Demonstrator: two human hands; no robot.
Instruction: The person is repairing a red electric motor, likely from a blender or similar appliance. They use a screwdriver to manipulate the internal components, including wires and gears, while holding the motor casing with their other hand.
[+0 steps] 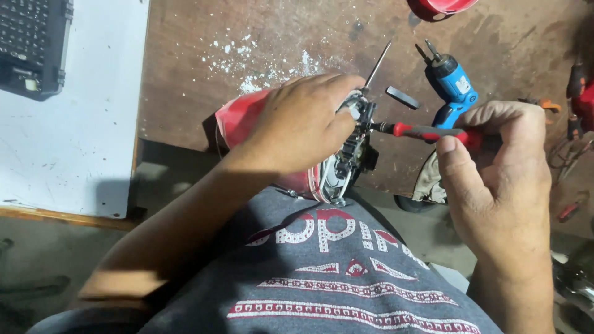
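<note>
My left hand point(306, 120) grips a red appliance point(238, 117) with an exposed metal and black inner part point(349, 154), held against my lap at the edge of a brown workbench point(185, 68). My right hand point(501, 167) holds a red-and-black-handled screwdriver point(421, 131) level, its tip touching the black part of the appliance just past my left fingertips. A thin metal rod point(377, 65) sticks up from behind the left fingers.
A blue cordless screwdriver point(453, 86) lies on the bench behind the tool. A small black bar point(403, 97) lies beside it. A keyboard point(31, 46) rests on a white board point(80, 124) at left. Red tools point(578, 99) lie at right. White dust point(272, 62) speckles the bench.
</note>
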